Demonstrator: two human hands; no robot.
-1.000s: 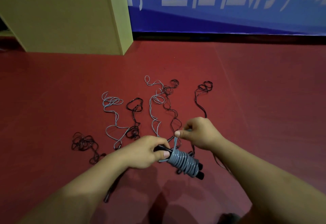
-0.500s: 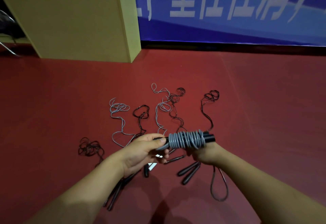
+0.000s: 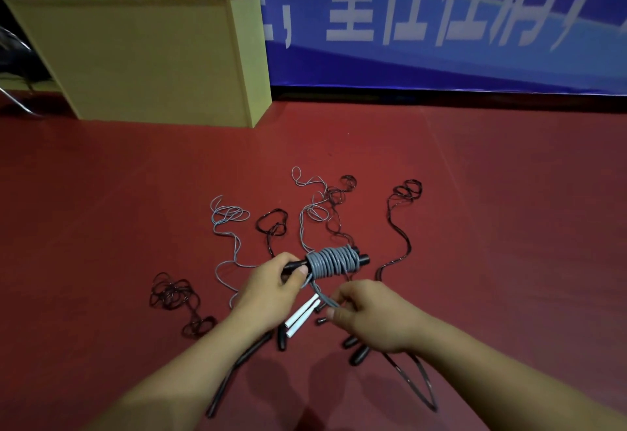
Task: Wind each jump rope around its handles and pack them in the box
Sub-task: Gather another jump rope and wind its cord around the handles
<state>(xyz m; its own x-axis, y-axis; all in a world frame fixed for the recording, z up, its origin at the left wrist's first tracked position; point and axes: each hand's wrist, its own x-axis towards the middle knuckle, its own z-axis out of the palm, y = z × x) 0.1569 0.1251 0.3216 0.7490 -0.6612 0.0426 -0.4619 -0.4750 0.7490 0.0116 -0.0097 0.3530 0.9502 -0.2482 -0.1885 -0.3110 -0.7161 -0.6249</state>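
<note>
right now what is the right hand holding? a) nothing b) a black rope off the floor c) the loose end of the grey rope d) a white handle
c: the right hand pinches the loose grey rope end trailing from the grey coil, whose black handles the left hand grips.

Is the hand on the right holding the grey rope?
Touching. In the head view the right hand pinches the loose grey rope end that hangs down from the wound bundle.
</note>
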